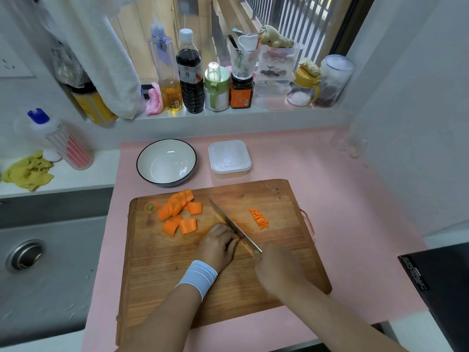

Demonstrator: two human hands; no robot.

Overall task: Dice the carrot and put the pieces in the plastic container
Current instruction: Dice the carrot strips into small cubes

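We are at a pink counter (342,199) under a window, with a grey sink (50,262) off to the side of our left arm. A wooden cutting board (165,275) lies on the pink counter, and both our hands are over it.

Our left hand (218,246) has its fingers curled down on a carrot piece (248,248). Most of that piece is hidden under the fingers, and only a bit of orange peeks out on the knife side. A white wristband (199,275) goes around this wrist.

Our right hand (276,270) is blurry. It is closed around the handle of the knife (233,223), and we cannot see the handle itself. The blade runs away from this hand, right beside the knuckles of the left hand, with its tip pointing to the far side of the board.

Past the left hand, on its outer side, lies a pile of big carrot chunks (177,207), and the cut-off carrot end (151,207) sits just beyond them. On the other side of the blade, a little heap of diced pieces (260,219) lies on the board, apart from both hands.

The plastic container (229,174) stands off the board, well beyond the knife tip. A white bowl (157,158) with a dark rim sits next to it. Bottles and jars (190,72) stand on the window sill behind.
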